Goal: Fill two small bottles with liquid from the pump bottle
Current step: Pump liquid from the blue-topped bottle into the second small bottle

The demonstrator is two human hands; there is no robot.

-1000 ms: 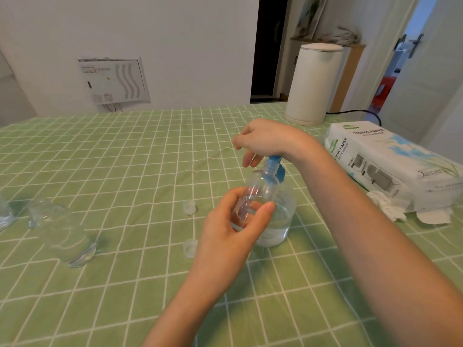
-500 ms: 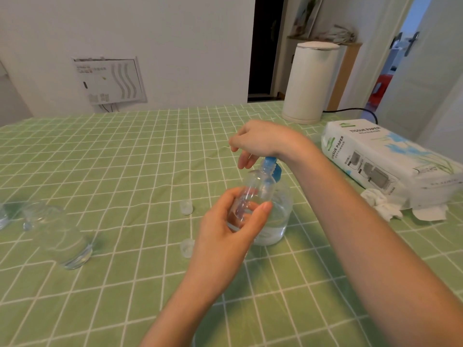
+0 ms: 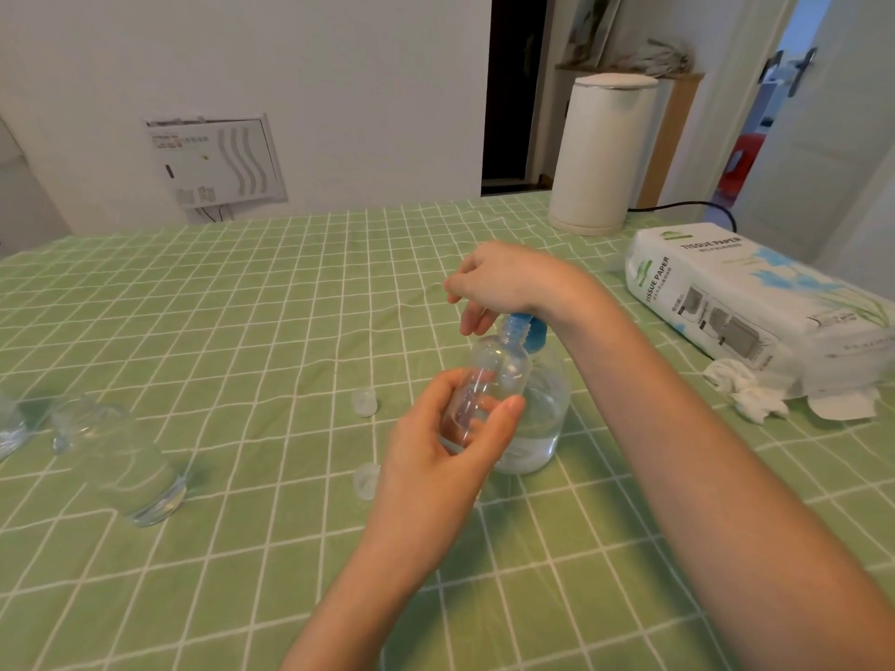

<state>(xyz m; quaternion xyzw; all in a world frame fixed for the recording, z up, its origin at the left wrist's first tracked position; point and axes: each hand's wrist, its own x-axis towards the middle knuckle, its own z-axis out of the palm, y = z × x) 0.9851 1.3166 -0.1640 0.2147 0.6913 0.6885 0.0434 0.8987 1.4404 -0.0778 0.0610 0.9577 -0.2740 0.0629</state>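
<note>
My left hand grips a small clear bottle, tilted with its open neck up under the blue pump head. The clear pump bottle stands right behind it on the green checked tablecloth, with liquid in its lower part. My right hand rests on top of the pump head, its fingers hanging loosely over the front. Another clear bottle lies on its side at the left. Two small clear caps lie left of my hands.
A pack of tissue paper lies at the right with crumpled tissues in front of it. A white cylindrical appliance with a black cord stands at the back right. Part of another clear object shows at the left edge.
Both hands keep the same hold on the small bottle and the pump head. Only the view has shifted slightly.
</note>
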